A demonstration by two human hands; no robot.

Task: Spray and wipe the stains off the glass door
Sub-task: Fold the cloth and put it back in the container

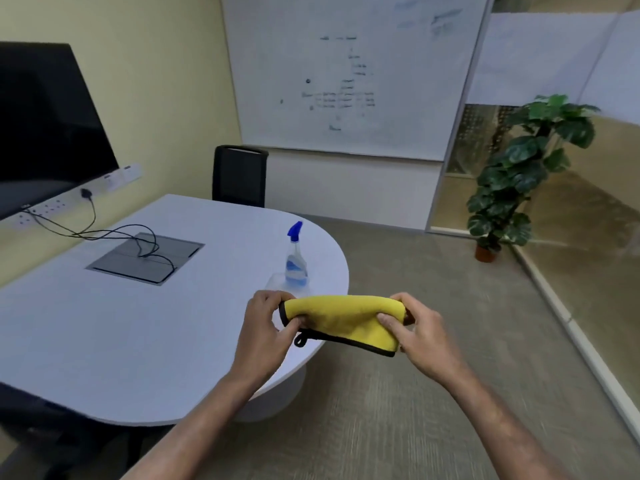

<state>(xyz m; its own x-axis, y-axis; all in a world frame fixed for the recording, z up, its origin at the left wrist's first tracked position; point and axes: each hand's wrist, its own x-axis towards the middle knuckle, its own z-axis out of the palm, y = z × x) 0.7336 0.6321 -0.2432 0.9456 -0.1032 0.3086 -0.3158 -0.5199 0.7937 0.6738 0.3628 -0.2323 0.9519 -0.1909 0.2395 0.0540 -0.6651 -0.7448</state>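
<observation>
A folded yellow cloth [341,318] with black trim hangs between both hands over the rounded end of the white table [138,327]. My left hand [265,327] pinches its left end and my right hand [420,336] grips its right end. Just behind the cloth, a clear spray bottle [296,263] with a blue trigger head stands upright on the table near its edge. Glass panels [581,188] with a frosted band run along the right side of the room.
A black chair [239,174] stands at the table's far end. A wall screen [45,126] and sockets with cables leading to a grey floor-box lid [145,256] sit left. A potted plant [512,174] stands by the glass. A whiteboard [349,71] hangs behind.
</observation>
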